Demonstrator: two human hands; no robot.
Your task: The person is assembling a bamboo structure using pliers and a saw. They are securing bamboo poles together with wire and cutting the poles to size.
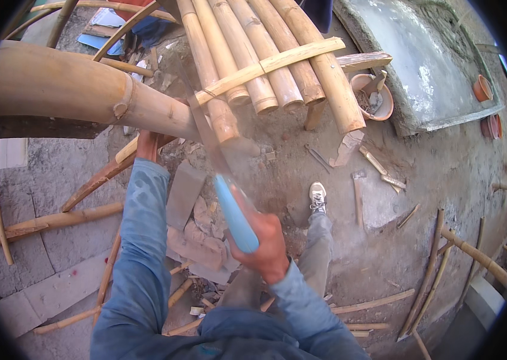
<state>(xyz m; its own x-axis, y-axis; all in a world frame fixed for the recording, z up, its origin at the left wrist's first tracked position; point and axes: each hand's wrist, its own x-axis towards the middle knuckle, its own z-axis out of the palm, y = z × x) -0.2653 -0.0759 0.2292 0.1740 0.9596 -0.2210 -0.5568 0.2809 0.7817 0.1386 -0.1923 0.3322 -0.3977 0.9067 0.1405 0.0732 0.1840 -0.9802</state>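
My right hand (pixel 265 243) is shut on the light blue handle of a hand saw (pixel 234 215). Its blurred blade (pixel 205 129) runs up to the thick bamboo pole (pixel 73 93) that crosses the upper left. My left hand (pixel 147 146) grips the underside of that pole near its cut end, mostly hidden behind it. A bundle of several bamboo poles (pixel 253 54), tied under a flat bamboo strip (pixel 271 63), lies just right of the blade. My right foot in a grey shoe (pixel 317 198) stands on the dirt below.
Stone pieces (pixel 196 234) lie under the saw. A hammer (pixel 358 192) and metal tools (pixel 382 171) rest on the ground at right. A clay bowl (pixel 374 96) sits by a concrete slab (pixel 409 66). Thin bamboo sticks (pixel 433 270) are scattered around.
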